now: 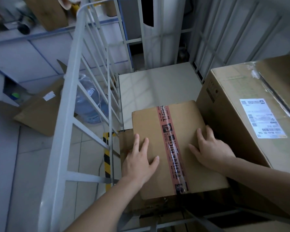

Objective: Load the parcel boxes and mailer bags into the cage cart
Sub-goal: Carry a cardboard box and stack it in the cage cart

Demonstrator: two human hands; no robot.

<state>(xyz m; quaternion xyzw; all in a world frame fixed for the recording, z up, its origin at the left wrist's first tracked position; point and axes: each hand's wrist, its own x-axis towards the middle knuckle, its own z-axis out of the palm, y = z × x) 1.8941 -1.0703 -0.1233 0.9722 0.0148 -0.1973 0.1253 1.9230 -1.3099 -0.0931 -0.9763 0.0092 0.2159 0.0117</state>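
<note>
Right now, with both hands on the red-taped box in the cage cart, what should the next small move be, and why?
Probably push the red-taped box forward, toward the bare white surface behind it. The left hand and right hand lie flat on its top, fingers straight, gripping nothing, and the large labelled box stands close on its right.

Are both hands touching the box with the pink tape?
Touching. The head view shows the left hand and right hand lying flat on top of the taped box.
</note>
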